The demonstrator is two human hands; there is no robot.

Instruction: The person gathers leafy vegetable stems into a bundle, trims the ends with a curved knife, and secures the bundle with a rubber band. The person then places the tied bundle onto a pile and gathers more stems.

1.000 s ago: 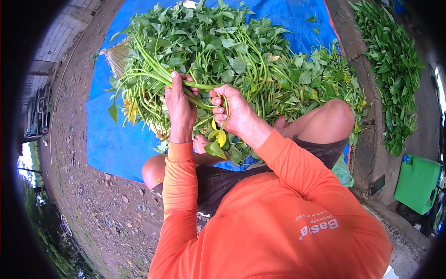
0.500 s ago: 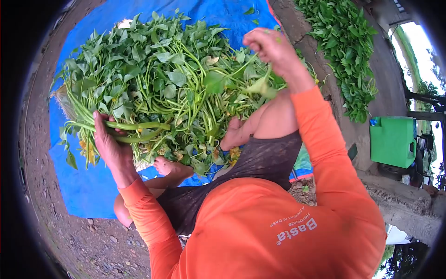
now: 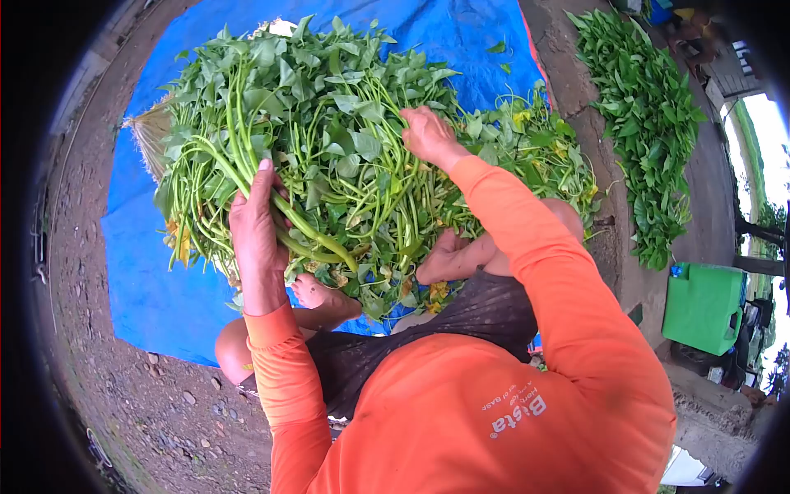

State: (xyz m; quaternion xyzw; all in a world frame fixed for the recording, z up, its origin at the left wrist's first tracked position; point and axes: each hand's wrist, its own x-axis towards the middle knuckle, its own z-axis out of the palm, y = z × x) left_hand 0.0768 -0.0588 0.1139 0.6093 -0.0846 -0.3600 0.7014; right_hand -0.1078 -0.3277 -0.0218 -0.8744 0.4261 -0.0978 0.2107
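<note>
My left hand is closed round several thick green stems, whose cut ends point toward my feet and whose leafy ends reach up over the pile. A big heap of leafy greens covers much of the blue tarp. Over the right part of the heap is my right hand, its fingers curled close to some upright stems. Whether those fingers hold a stem is hidden. Yellowed leaves and loose trimmings lie at the right side of the heap.
A long pile of greens lies on the concrete at the right. Below it stands a green plastic container. My bare feet rest at the heap's near edge. A bundle of straw-like bristles sticks out at the left.
My right hand first swung out to the right with a leafy piece, and is now back over the heap without that piece visible. My left hand has kept its stems.
</note>
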